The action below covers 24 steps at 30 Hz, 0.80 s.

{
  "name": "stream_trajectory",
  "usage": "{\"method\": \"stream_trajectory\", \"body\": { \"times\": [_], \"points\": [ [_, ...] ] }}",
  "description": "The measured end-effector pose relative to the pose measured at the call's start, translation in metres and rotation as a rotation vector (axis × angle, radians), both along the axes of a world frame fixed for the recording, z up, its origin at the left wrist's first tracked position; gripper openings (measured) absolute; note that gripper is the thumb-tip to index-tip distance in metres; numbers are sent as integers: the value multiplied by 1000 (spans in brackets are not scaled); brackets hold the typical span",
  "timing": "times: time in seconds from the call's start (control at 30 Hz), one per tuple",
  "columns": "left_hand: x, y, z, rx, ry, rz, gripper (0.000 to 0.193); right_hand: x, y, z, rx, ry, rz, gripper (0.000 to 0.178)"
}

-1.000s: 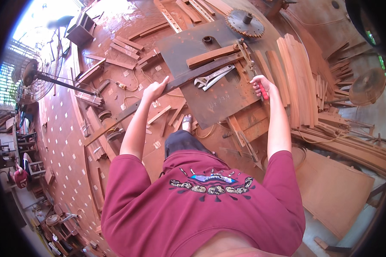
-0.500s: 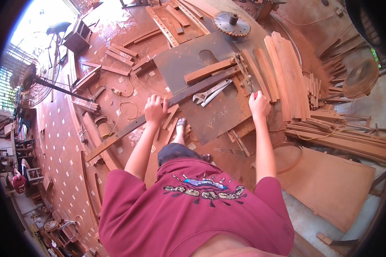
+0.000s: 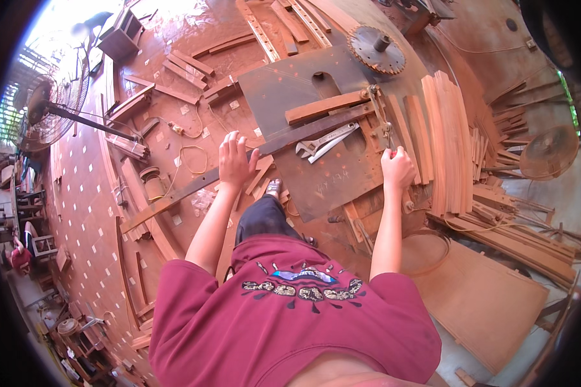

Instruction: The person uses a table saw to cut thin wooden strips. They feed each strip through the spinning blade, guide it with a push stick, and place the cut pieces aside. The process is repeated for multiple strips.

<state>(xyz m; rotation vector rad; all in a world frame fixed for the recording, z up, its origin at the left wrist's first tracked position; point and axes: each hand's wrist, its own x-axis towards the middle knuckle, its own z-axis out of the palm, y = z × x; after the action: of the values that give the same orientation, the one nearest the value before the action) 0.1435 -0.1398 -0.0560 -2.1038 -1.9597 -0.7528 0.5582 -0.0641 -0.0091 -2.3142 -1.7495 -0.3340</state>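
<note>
My left hand (image 3: 234,160) is open, fingers spread, over the long dark bar (image 3: 203,182) that runs slantwise across the dark metal table top (image 3: 271,90). Whether its palm touches the bar is hidden. My right hand (image 3: 398,169) is closed in a fist just below a metal linkage (image 3: 379,111) at the table's right side; what it grips is hidden inside the fingers. Between my hands an adjustable wrench (image 3: 323,142) lies on the table, beside a flat pale strip. A wooden bar (image 3: 326,107) lies above the dark bar, its right end at the linkage.
A toothed circular saw blade (image 3: 377,50) stands at the table's far right corner. Wooden boards (image 3: 447,142) are stacked on the right, with a brown sheet (image 3: 490,297) nearer me. A fan (image 3: 42,106) stands at left. Cords and wood pieces lie on the tiled floor.
My left hand's fingers have spread and straightened from a curled rest on the bar. My right hand stays closed by the linkage. The view has shifted, so the table appears lower and farther right.
</note>
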Motion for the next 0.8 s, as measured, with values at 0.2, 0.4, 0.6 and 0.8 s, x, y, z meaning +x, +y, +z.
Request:
{"method": "stream_trajectory", "body": {
  "times": [0.2, 0.4, 0.6, 0.8],
  "points": [
    [-14, 33, -3, -387, -138, 261, 61, 25, 36, -24, -247, 485, 84, 59],
    [-67, 99, 15, -733, -137, 343, 77, -9, 88, 8, -607, 1182, 31, 29],
    [-108, 138, 25, -882, -234, 385, 77, -54, 127, 22, -662, 1134, -28, 28],
    [-133, 132, 52, -798, -154, 439, 75, -95, 126, 49, -611, 973, -49, 35]
  ]
}}
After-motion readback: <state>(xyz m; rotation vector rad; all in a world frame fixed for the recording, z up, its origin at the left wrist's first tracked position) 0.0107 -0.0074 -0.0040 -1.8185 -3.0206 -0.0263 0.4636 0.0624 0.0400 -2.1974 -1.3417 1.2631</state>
